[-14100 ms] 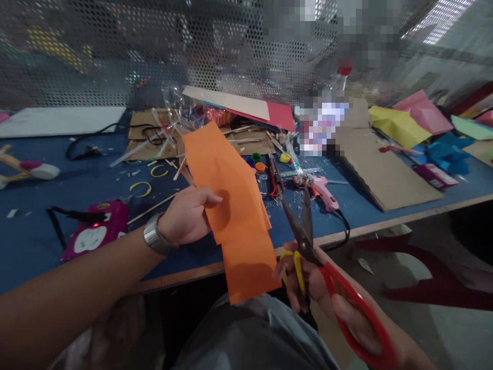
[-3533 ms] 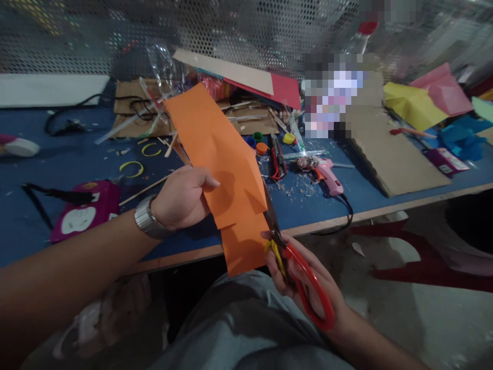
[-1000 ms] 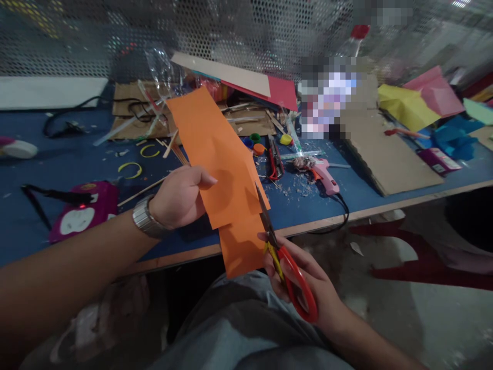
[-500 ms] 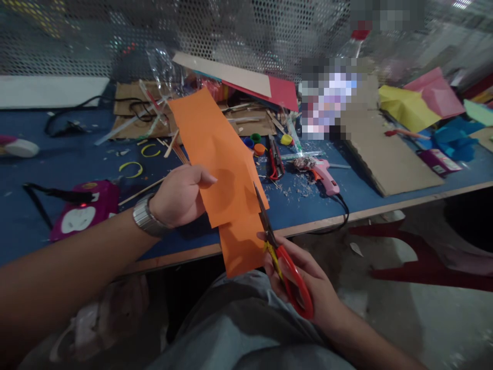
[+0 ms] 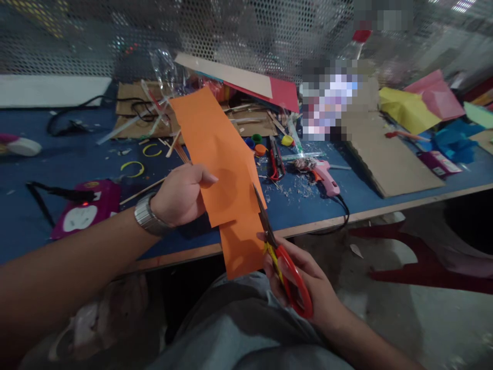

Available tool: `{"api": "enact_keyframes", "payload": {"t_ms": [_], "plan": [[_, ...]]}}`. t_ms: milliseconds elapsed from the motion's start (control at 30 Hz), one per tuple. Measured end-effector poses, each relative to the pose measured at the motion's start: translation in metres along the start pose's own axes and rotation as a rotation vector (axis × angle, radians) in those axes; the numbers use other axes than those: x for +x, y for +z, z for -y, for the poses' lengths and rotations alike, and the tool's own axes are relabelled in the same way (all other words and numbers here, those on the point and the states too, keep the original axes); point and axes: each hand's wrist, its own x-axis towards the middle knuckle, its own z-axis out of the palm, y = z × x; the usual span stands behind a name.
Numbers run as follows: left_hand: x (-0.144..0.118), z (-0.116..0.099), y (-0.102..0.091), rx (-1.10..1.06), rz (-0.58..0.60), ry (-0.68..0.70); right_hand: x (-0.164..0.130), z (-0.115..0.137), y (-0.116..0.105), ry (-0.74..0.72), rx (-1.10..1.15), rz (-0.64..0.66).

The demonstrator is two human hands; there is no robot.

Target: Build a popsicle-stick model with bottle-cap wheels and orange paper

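My left hand (image 5: pixel 185 194) pinches the left edge of an orange sheet of paper (image 5: pixel 215 144), thumb on top, fingers hidden beneath. My right hand (image 5: pixel 304 277) is closed around the red handles of a pair of scissors (image 5: pixel 295 282), which also show some yellow. Their blades lie at the paper's right edge, where a cut runs into the sheet. Below the cut, a lower orange part (image 5: pixel 242 246) hangs over the table's front edge above my lap. Whether that part is still joined to the upper sheet I cannot tell.
Behind the paper lie a red utility knife (image 5: pixel 276 159), several bottle caps (image 5: pixel 261 150) and a pink glue gun (image 5: pixel 325 177) among scraps. A purple power socket (image 5: pixel 87 208) sits at left. Cardboard (image 5: pixel 389 164) and coloured paper (image 5: pixel 408 108) lie at right on the blue table (image 5: pixel 362 200).
Both hands, the paper and the scissors stay almost in place. The narrow flap of paper beside the blades has shifted slightly left, and the view has moved a little.
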Motion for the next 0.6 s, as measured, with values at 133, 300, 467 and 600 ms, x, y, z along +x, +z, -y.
{"api": "enact_keyframes", "payload": {"t_ms": [133,300,467,600], "plan": [[0.0002,0.0007,0.0001,-0.003,-0.007,-0.001,0.001,-0.0018,-0.0006,0.007,-0.008,0.001],[0.0021,0.0023,-0.0014,0.003,-0.007,0.017,0.0007,-0.0028,-0.0017,0.004,-0.016,0.001],[0.0017,0.0029,-0.0023,0.003,0.033,0.008,0.0002,-0.0023,-0.0005,-0.008,-0.015,0.009],[0.0028,0.0044,-0.0055,-0.007,0.076,0.018,-0.0007,-0.0029,-0.0006,-0.002,-0.012,0.009]]}}
